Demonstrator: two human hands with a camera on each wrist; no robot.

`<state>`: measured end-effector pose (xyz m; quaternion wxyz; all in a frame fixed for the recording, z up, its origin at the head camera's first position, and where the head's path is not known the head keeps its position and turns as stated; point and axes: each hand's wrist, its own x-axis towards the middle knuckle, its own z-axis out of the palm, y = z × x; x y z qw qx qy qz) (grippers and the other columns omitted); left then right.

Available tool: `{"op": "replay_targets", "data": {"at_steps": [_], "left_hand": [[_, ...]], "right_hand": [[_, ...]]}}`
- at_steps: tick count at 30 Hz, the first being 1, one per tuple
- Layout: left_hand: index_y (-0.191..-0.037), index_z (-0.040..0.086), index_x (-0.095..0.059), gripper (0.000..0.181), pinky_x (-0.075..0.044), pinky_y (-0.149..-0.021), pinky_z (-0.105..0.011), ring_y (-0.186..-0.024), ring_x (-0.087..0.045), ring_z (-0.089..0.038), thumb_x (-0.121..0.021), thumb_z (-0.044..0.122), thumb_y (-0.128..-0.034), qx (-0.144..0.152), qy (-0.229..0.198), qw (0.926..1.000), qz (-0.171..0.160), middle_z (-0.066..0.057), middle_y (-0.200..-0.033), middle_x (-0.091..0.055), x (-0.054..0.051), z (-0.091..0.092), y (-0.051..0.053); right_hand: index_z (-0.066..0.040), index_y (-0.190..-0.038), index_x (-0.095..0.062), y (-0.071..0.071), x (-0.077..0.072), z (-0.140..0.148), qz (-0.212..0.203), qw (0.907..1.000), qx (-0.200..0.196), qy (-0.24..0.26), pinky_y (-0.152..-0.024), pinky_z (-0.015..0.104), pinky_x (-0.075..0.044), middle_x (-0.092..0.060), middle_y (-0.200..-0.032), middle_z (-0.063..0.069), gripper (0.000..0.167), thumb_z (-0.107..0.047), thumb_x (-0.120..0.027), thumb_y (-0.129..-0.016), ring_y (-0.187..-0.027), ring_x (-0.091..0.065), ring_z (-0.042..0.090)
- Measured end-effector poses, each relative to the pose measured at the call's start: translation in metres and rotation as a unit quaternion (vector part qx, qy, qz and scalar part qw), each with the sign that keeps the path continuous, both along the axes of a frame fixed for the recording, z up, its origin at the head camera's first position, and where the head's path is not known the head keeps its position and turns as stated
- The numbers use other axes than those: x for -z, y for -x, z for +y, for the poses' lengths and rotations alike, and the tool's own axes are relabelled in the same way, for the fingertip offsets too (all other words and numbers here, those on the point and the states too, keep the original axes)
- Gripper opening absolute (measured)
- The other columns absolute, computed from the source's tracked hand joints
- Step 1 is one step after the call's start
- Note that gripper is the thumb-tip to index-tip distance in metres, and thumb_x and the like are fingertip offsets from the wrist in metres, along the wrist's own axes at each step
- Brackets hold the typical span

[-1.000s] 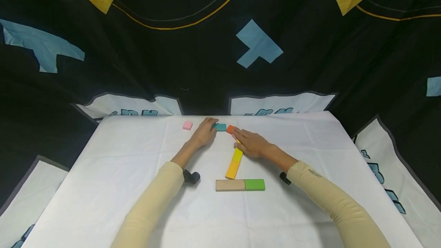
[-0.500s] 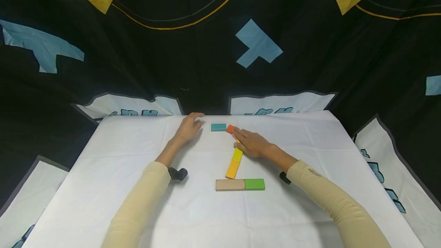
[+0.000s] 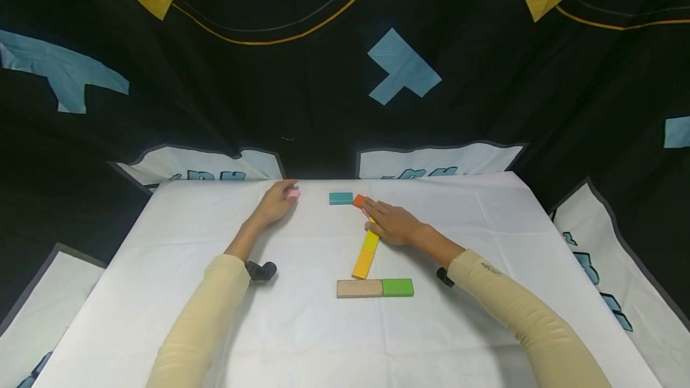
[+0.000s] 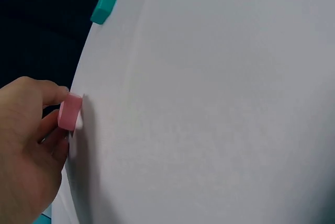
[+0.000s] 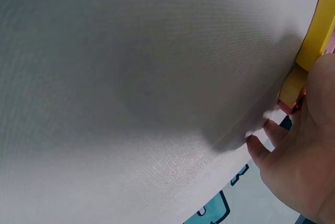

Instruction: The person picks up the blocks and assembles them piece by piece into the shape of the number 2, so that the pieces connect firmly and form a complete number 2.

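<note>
At the far side of the table, my left hand (image 3: 274,203) pinches a small pink block (image 4: 69,111) between thumb and fingers. To its right lies a flat teal block (image 3: 341,199), apart from the hand. My right hand (image 3: 396,224), fingers extended, rests along a slanting row of blocks. An orange-red block (image 3: 359,200) shows at its fingertips, close to the teal one. Beneath the palm's edge runs a yellow block (image 3: 370,241), then an amber block (image 3: 363,264). Another pink piece is mostly hidden under the right fingers.
Nearer the body, a tan block (image 3: 359,288) and a green block (image 3: 398,287) lie end to end across the foot of the row. The white-covered table (image 3: 302,340) ends just beyond the left hand, with a dark curtain (image 3: 323,100) behind.
My left hand has let go of the teal block and moved left to the small pink block, now between its fingers. The right hand stays in place.
</note>
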<state>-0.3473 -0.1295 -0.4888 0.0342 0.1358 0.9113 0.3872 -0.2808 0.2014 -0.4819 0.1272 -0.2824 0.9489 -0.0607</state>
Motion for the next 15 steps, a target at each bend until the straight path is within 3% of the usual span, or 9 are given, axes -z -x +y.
{"op": "replay_targets", "data": {"at_steps": [10, 15], "left_hand": [[-0.149, -0.003, -0.039, 0.05, -0.021, -0.118, -0.05, -0.144, -0.029, -0.04, -0.049, 0.008, -0.1015, 0.015, 0.033, 0.9991, -0.023, -0.025, -0.152, -0.038, 0.005, -0.0039, 0.004], [-0.146, -0.004, -0.044, 0.045, -0.024, -0.117, -0.05, -0.142, -0.031, -0.041, -0.047, 0.005, -0.1021, 0.012, 0.044, 0.9988, -0.017, -0.025, -0.15, -0.04, 0.0076, -0.0054, 0.0022]], "right_hand": [[-0.012, -0.161, -0.011, 0.0007, 0.0009, 0.0001, 0.0, 1.0, 0.008, 0.0, -0.119, 0.042, -0.022, -0.009, -0.166, 0.005, 0.069, -0.045, -0.037, -0.107, -0.15, -0.019, 0.025], [-0.011, -0.161, -0.013, -0.0005, 0.0013, -0.0003, 0.004, 0.9999, 0.007, 0.007, -0.119, 0.042, -0.023, -0.011, -0.166, 0.006, 0.069, -0.044, -0.04, -0.107, -0.15, -0.02, 0.025]]}}
